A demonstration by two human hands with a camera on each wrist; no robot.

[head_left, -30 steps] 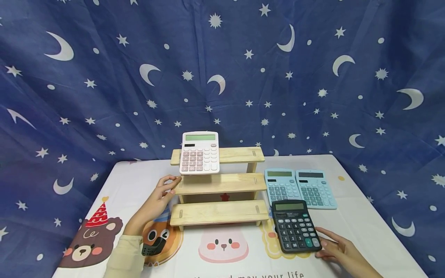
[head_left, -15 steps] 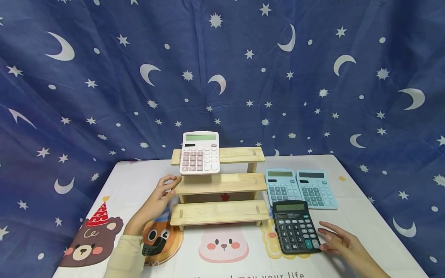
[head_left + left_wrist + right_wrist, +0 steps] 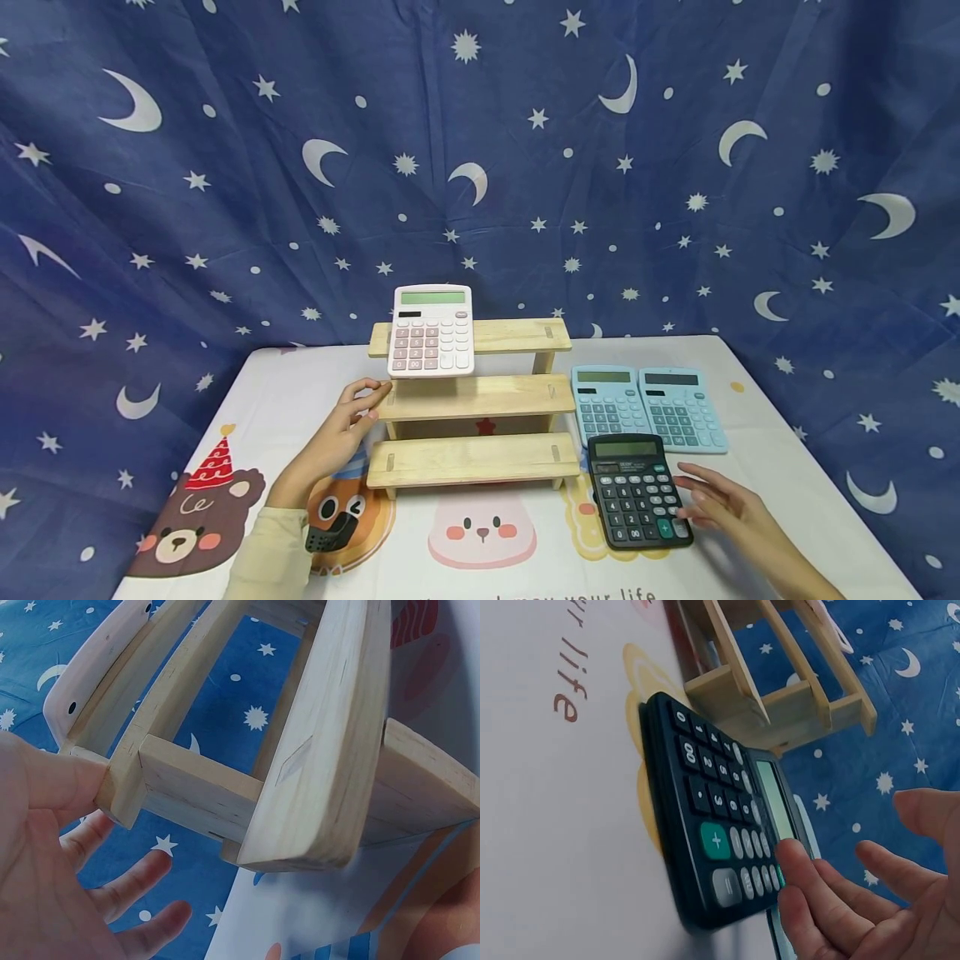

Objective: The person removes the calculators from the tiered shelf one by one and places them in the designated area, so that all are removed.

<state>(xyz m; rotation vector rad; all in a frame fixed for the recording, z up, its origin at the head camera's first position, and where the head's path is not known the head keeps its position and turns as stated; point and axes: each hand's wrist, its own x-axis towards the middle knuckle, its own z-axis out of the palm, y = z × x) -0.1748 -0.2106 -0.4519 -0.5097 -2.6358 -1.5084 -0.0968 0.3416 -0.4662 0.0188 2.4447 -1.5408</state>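
My left hand (image 3: 341, 433) holds the left end of the middle board of a three-tier wooden display stand (image 3: 480, 397). In the left wrist view, a finger or thumb presses on that board's end while other fingers (image 3: 131, 885) spread below. Beside the right edge of a black calculator (image 3: 637, 496) is my right hand (image 3: 731, 512), fingers loosely extended. Its fingertips overlap the calculator's edge in the right wrist view; contact cannot be told. A white calculator with pink keys (image 3: 431, 332) leans on the stand's top board, at the left.
Two light-blue calculators, a left one (image 3: 610, 400) and a right one (image 3: 681, 408), lie right of the stand; the black one's top end overlaps the left one. A white tablecloth (image 3: 780, 467) with cartoon prints covers the table. A blue starry curtain (image 3: 525, 150) hangs behind.
My right hand has drawn slightly off the black calculator's lower right side, then come back in a little higher along its right edge. The left hand and stand stay put.
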